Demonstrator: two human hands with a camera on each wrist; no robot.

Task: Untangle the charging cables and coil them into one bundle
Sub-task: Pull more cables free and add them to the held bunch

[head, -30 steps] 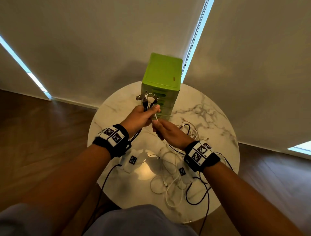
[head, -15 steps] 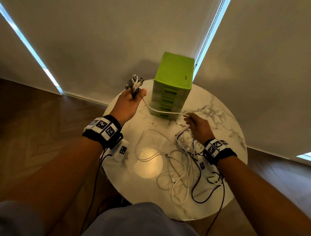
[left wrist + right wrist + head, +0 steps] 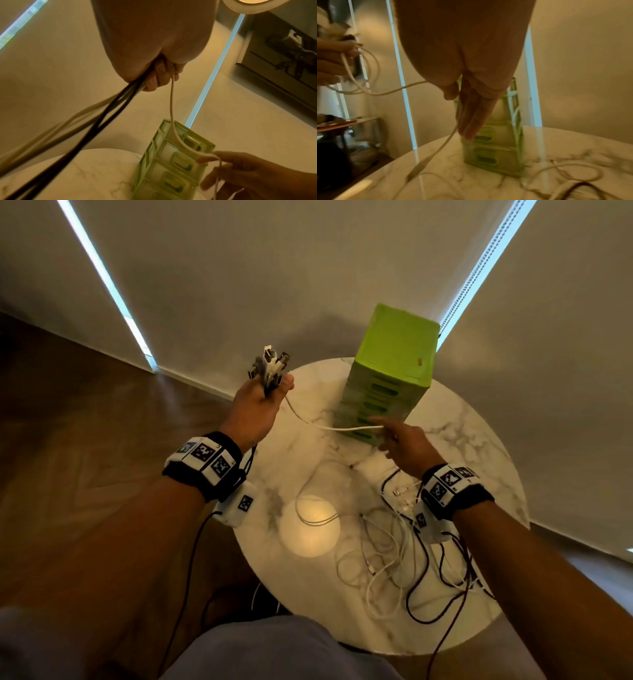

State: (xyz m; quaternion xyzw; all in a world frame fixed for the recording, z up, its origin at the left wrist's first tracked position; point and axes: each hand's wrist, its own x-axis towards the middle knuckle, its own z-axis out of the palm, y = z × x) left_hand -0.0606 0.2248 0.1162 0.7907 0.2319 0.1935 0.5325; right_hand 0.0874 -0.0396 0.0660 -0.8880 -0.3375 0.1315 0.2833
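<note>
The left hand (image 3: 255, 409) is clutching a bunch of cable plugs (image 3: 269, 368) in a closed fist off the table's edge, while a white cable (image 3: 329, 426) is running across to the right hand (image 3: 406, 445), apparently draped over its extended fingers. Loose cables (image 3: 394, 549) are lying tangled on the marble table (image 3: 479, 440) beside a green drawer unit (image 3: 390, 364).

Round marble table (image 3: 472, 440) on dark wood floor (image 3: 68, 412), pale blinds (image 3: 274, 268) behind.
</note>
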